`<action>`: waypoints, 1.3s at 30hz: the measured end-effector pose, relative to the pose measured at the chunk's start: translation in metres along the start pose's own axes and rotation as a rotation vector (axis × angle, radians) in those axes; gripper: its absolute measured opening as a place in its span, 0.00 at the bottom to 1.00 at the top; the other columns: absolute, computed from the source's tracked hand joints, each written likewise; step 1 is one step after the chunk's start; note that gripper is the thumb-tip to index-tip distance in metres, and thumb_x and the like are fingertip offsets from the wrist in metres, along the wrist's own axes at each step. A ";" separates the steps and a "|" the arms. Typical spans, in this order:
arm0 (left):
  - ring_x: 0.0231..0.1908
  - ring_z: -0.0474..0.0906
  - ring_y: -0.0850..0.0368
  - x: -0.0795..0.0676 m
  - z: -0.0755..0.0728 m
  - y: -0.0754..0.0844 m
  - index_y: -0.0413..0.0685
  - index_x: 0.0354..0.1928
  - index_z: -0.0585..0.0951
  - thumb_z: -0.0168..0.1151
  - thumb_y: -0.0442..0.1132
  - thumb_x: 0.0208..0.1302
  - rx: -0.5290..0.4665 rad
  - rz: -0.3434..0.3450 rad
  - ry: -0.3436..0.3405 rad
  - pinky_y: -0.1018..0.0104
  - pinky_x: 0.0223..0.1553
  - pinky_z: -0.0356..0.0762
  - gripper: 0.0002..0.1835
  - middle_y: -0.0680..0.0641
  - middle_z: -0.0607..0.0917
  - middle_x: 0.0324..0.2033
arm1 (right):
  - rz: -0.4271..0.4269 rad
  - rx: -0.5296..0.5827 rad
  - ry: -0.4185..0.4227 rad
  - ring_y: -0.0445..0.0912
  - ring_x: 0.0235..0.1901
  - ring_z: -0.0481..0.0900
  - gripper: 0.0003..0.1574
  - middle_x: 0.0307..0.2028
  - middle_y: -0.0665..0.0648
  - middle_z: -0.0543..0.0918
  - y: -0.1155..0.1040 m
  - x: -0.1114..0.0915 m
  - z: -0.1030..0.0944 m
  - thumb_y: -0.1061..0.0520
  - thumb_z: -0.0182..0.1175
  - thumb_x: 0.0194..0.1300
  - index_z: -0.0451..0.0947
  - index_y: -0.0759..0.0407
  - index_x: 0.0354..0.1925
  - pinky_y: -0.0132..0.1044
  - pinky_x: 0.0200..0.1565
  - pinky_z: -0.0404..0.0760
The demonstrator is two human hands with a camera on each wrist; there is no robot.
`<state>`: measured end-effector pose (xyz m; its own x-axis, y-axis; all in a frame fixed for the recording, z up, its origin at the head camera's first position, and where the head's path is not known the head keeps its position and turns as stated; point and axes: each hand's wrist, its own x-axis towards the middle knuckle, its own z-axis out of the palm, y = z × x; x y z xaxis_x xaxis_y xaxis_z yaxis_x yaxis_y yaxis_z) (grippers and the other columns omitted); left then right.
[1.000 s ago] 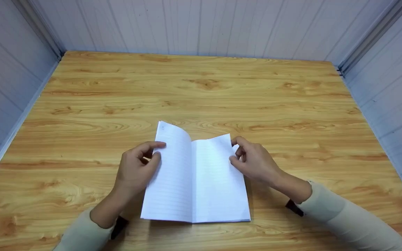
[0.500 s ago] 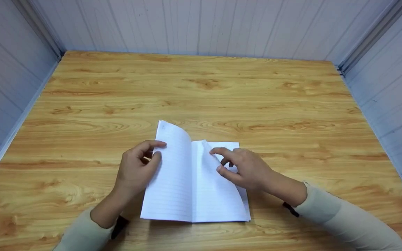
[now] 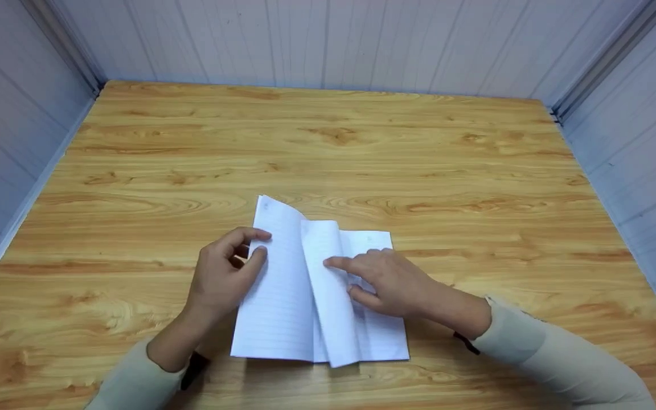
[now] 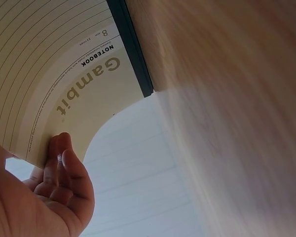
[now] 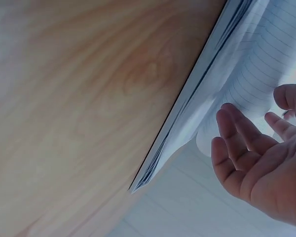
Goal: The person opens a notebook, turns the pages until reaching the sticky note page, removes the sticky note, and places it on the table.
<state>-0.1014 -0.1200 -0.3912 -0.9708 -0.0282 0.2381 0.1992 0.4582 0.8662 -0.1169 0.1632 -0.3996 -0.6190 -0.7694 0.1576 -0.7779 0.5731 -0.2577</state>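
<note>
An open notebook (image 3: 277,296) with white lined pages lies in the middle of the head view, near the front of the table. My left hand (image 3: 222,273) pinches its left side between thumb and fingers, keeping that half raised. The left wrist view shows the cream cover (image 4: 89,74), printed "Gambit NOTEBOOK", with a dark green spine (image 4: 130,47). My right hand (image 3: 390,282) touches a curled page (image 3: 328,307) with an extended index finger; the page bends over leftward across the middle. In the right wrist view its fingers are loosely spread beside the rolled page (image 5: 251,84).
The wooden table (image 3: 328,154) extends around the notebook. Pale panelled walls (image 3: 328,45) stand at its back, left and right.
My right hand has moved left from the right page's outer edge, carrying one page over toward the spine. The page beneath now shows. My left hand has stayed in place.
</note>
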 end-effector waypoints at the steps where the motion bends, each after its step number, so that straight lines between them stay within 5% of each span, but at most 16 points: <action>1: 0.26 0.75 0.60 0.000 0.000 0.000 0.52 0.39 0.85 0.62 0.32 0.57 0.007 0.003 0.000 0.73 0.27 0.74 0.10 0.54 0.86 0.32 | -0.005 -0.007 -0.013 0.41 0.31 0.73 0.31 0.30 0.48 0.80 -0.001 0.000 0.000 0.51 0.55 0.65 0.67 0.44 0.66 0.38 0.36 0.73; 10: 0.28 0.76 0.60 -0.002 -0.001 -0.001 0.52 0.41 0.84 0.72 0.37 0.50 0.031 0.033 -0.019 0.71 0.27 0.76 0.14 0.55 0.86 0.35 | -0.035 -0.027 -0.142 0.46 0.45 0.78 0.34 0.51 0.50 0.80 -0.008 0.005 0.001 0.47 0.54 0.67 0.61 0.38 0.70 0.43 0.44 0.76; 23: 0.25 0.76 0.60 -0.001 0.000 -0.001 0.50 0.41 0.84 0.67 0.33 0.53 0.039 0.031 -0.014 0.72 0.26 0.75 0.12 0.54 0.87 0.34 | -0.062 -0.033 -0.126 0.49 0.49 0.75 0.38 0.59 0.52 0.75 -0.009 0.007 0.004 0.49 0.57 0.65 0.59 0.40 0.71 0.43 0.49 0.76; 32: 0.23 0.73 0.61 0.000 -0.001 -0.001 0.52 0.39 0.85 0.58 0.29 0.57 0.013 0.002 0.011 0.73 0.25 0.73 0.13 0.52 0.80 0.22 | 0.217 -0.080 -0.079 0.55 0.54 0.71 0.30 0.58 0.60 0.75 0.004 0.001 -0.002 0.49 0.59 0.63 0.72 0.58 0.61 0.51 0.53 0.74; 39: 0.24 0.74 0.61 0.001 -0.001 -0.002 0.51 0.40 0.87 0.55 0.30 0.62 0.024 -0.012 0.001 0.73 0.24 0.73 0.13 0.52 0.86 0.27 | 0.483 -0.120 -0.166 0.61 0.62 0.64 0.39 0.63 0.66 0.69 0.016 -0.002 -0.006 0.42 0.59 0.63 0.69 0.65 0.64 0.58 0.58 0.69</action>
<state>-0.1027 -0.1220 -0.3916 -0.9731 -0.0346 0.2276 0.1837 0.4794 0.8581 -0.1287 0.1757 -0.3979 -0.8924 -0.4380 -0.1083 -0.4208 0.8946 -0.1508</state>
